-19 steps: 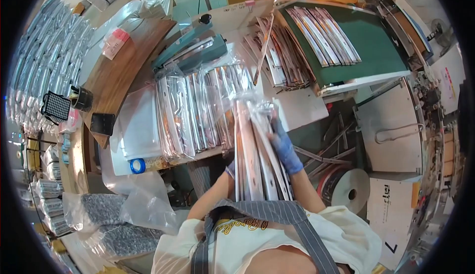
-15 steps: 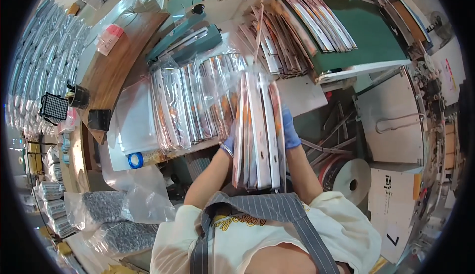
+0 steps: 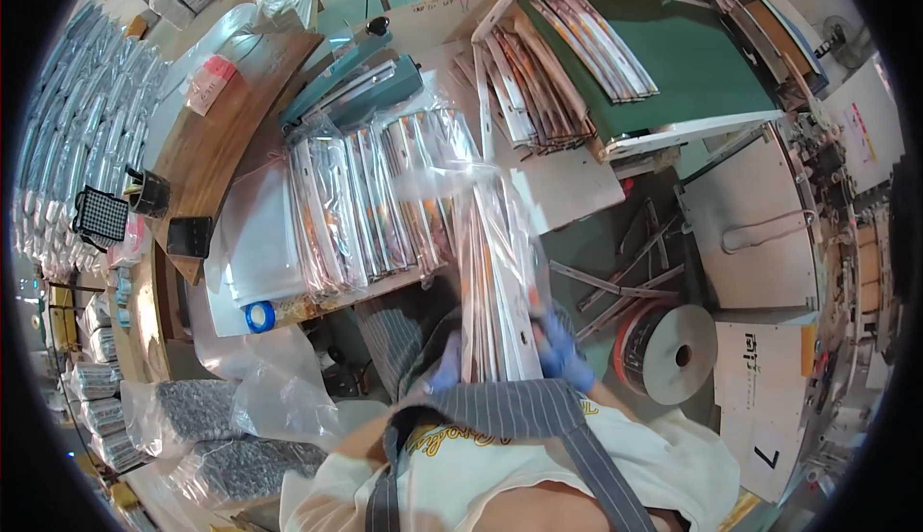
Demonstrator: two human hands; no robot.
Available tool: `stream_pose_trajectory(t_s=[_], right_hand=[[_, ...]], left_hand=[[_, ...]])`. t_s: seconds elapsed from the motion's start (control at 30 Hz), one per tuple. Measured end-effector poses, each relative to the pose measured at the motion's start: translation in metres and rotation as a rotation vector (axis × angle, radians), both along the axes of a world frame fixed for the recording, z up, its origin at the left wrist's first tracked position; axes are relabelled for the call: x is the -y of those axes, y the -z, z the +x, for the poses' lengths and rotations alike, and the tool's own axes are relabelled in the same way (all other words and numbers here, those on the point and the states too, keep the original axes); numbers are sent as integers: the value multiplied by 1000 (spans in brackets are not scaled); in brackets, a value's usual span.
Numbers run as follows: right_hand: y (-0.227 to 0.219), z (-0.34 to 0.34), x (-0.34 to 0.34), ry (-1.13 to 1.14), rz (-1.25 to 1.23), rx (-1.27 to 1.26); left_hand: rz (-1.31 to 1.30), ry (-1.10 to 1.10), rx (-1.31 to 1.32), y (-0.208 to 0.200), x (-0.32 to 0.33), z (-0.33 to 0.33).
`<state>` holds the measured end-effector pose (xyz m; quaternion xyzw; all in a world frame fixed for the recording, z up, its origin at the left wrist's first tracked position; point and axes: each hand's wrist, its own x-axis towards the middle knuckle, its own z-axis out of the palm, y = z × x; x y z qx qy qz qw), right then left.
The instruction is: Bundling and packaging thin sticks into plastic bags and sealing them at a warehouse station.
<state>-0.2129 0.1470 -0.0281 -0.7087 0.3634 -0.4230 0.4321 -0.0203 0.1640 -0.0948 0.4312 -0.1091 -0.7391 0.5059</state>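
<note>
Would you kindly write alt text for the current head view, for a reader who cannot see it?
A person's blue-gloved left hand and right hand hold a bundle of printed pieces, with clear plastic at its far end. Ahead lie plastic-covered bundles; to the right, more pieces rest on a green surface.

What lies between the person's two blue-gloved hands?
A bundle of thin printed sheets, with clear plastic over it, lies between the left hand and the right hand; this shows in the head view.
</note>
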Motion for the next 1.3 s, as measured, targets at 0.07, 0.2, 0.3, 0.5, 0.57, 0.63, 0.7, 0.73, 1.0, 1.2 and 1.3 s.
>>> stream_pose_trajectory(t_s=[0.07, 0.2, 0.3, 0.5, 0.57, 0.63, 0.7, 0.73, 1.0, 1.2, 1.3], right_hand=[[9, -8, -17, 38, 111, 147], [-101, -24, 36, 138, 406, 260], [-135, -37, 116, 92, -295, -614], [-277, -65, 217, -204, -688, -688], [-296, -58, 223, -85, -692, -473], [-286, -60, 238, -177, -686, -633], [-286, -70, 248, -263, -678, -796], [-295, -60, 240, 2, -738, -812], [-209, 2, 250, 245, -1198, -533], [-217, 110, 375, 230, -1021, -293], [-135, 182, 443, 398, -639, -221]], left_hand=[[-208, 145, 387, -31, -5, -1], [-824, 223, 1448, -113, 52, 8], [-845, 89, 1214, -164, 135, 25], [-750, 8, 901, -322, 221, 19], [-872, 14, 1165, -315, 238, 20], [-898, 174, 1439, -305, 254, 11], [-646, 73, 863, -310, 261, 5], [-650, 69, 871, -315, 261, 2], [-1305, -302, 779, -247, 237, -20], [-780, -127, 189, -170, 251, -6], [-335, -336, 304, -145, 257, 33]])
